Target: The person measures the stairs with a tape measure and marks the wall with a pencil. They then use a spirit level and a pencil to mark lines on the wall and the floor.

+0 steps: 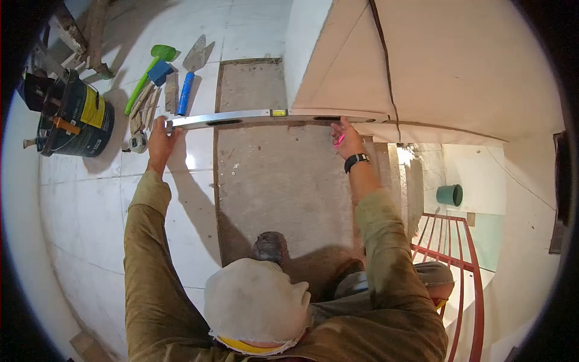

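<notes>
A long silver spirit level (253,116) with a yellow vial lies across the bare cement strip (283,181), along the base of the white wall. My left hand (161,145) is closed on the level's left end, above the white tiles. At the level's right part, my right hand (348,140) has its fingers against the lower edge. A thin pink marker (339,141) shows in that same hand; its tip is hard to make out. Close to my left hand lie a tape measure (138,142) and several thin wooden strips (143,105).
A blue-handled trowel (187,90), a green mallet (148,75) and a blue sponge (160,72) lie on the tiles. A black bucket (78,117) of tools stands at left. Right are steps, a red railing (449,259) and a green bucket (449,195). A cable (386,60) crosses the wall.
</notes>
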`<state>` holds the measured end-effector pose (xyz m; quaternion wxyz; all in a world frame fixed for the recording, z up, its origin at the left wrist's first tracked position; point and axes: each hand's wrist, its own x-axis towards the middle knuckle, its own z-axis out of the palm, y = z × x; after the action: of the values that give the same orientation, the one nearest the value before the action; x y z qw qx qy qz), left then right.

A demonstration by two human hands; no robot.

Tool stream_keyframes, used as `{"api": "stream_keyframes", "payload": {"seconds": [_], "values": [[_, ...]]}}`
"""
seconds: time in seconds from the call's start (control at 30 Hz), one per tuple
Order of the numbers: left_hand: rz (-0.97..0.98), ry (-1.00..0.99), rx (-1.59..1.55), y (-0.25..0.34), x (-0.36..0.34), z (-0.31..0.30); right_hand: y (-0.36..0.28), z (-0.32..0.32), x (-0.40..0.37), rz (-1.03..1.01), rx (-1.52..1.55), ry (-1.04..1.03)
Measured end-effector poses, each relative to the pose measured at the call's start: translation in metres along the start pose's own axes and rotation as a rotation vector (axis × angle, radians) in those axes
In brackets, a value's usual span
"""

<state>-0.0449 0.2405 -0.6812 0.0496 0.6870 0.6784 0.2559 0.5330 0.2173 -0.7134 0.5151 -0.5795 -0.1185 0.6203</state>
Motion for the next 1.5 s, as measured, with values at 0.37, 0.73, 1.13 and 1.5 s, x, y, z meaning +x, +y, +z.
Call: {"api": "stream_keyframes", "payload": {"seconds": [0.37, 0.73, 1.13, 1.5], "values": [[0.111, -0.269, 0.462, 0.02, 0.015, -0.02, 0.007, 0.017, 0.002, 0.01, 0.037, -0.041], [0.149, -0.458, 0.41, 0.05, 0.033, 0.009, 0.018, 0.021, 0.007, -0.025, 0.022, -0.049], [0.086, -0.384, 0.281, 0.051, 0.034, 0.015, 0.032, 0.04, -0.006, -0.009, -0.01, -0.09], [0.097, -0.368, 0.262, 0.051, 0.031, 0.014, 0.036, 0.05, -0.014, -0.035, 0.021, -0.053]]}}
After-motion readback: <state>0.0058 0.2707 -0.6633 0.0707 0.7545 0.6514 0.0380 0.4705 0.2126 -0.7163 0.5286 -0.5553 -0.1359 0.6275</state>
